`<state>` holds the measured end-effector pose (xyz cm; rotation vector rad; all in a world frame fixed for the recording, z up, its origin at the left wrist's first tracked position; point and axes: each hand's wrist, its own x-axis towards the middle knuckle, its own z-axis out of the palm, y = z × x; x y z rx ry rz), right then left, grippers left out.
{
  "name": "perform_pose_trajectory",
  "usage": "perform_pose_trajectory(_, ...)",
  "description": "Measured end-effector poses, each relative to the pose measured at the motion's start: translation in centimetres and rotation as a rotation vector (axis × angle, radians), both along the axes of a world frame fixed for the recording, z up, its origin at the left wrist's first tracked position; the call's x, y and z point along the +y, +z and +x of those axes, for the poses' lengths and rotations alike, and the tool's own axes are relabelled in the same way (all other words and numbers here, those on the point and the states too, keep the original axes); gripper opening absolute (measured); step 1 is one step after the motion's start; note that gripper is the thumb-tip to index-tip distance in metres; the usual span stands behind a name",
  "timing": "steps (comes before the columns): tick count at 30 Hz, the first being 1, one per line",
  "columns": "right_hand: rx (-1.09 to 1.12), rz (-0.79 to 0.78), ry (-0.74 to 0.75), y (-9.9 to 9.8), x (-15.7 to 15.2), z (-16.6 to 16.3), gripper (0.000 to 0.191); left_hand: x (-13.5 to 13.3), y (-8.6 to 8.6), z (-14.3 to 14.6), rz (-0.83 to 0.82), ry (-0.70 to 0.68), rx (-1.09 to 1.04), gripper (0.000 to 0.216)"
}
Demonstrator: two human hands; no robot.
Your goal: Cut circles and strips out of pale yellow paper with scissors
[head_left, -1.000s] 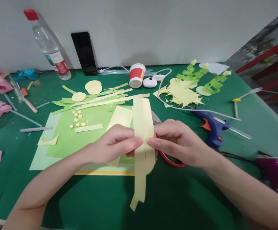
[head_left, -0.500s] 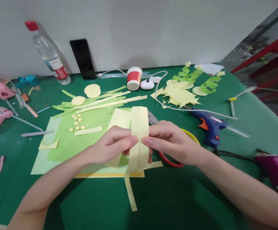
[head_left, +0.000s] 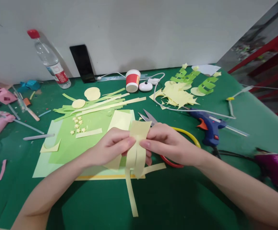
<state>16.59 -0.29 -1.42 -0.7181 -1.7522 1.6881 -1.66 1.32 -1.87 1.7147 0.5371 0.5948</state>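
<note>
Between my two hands is a pale yellow paper strip (head_left: 140, 128), slit lengthwise in its lower part. My left hand (head_left: 115, 145) pinches its left side between thumb and fingers. On its right side, my right hand (head_left: 169, 144) pinches it the same way; some fingertips are hidden behind the paper. Scissors (head_left: 189, 134) with yellow and red handles lie just beyond and under my right hand. Narrow yellow strips (head_left: 131, 195) lie on the table below. Green and pale sheets (head_left: 64, 143) are under my left forearm, with small paper stars (head_left: 77, 125) on them.
A blue glue gun (head_left: 210, 127) lies to the right, a purple tool (head_left: 273, 169) nearer. At the back stand a bottle (head_left: 54, 67), a phone (head_left: 83, 64) and a paper cup (head_left: 132, 81). Yellow scraps (head_left: 177, 92) and green spirals (head_left: 207, 84) sit back right; a white cable (head_left: 196, 111) runs across.
The top of the paper strip has tipped over and looks shorter, uncovering the scissor blades. Both hands keep their pinch. The whole view has shifted slightly.
</note>
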Motion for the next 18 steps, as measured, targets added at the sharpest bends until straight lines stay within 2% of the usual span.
perform_pose_trajectory(5, -0.009, -0.021, 0.087, -0.11, 0.19, 0.05, 0.032, 0.1, -0.25, -0.1, 0.056, -0.027, -0.015, 0.044)
perform_pose_trajectory(10, 0.001, -0.033, 0.048, -0.02, 0.18, -0.01, 0.036, 0.03, -0.26, -0.06, 0.051, -0.051, -0.032, 0.043)
perform_pose_trajectory(13, -0.003, -0.033, 0.025, -0.04, 0.16, -0.03, 0.035, -0.06, -0.26, 0.03, 0.059, -0.021, -0.036, 0.039)
perform_pose_trajectory(18, -0.022, -0.001, 0.111, -0.11, 0.22, 0.12, 0.032, 0.0, -0.22, -0.03, 0.062, -0.058, 0.006, 0.039)
